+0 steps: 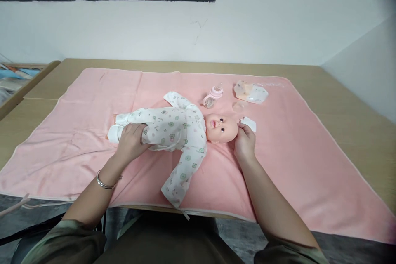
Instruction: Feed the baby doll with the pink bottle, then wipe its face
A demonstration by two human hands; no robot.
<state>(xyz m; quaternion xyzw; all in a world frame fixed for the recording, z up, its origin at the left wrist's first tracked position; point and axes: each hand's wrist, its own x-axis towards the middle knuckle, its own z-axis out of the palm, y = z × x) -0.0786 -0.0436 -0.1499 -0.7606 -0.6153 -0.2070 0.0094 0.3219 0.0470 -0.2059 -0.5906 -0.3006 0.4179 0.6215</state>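
Note:
A baby doll (221, 128) lies on its back across the pink blanket (287, 165), its head to the right and its feet to the left. It wears a white patterned sleepsuit (170, 126), with one sleeve spread toward me. My left hand (133, 140) is closed around the doll's near leg by the hip, thumb on the near side. Beside the crown of the head, my right hand (246, 142) has its fingers drawn together; what lies between them, if anything, is hidden. A small white cloth or tissue (249, 123) lies right behind those fingers.
Beyond the doll's head are a pink baby bottle (213, 96), a clear dome-shaped cap (240, 106) and a crumpled clear plastic packet (251, 92). The blanket covers most of a wooden table (346, 111) against a white wall. A wooden-edged box (24, 80) stands at the left.

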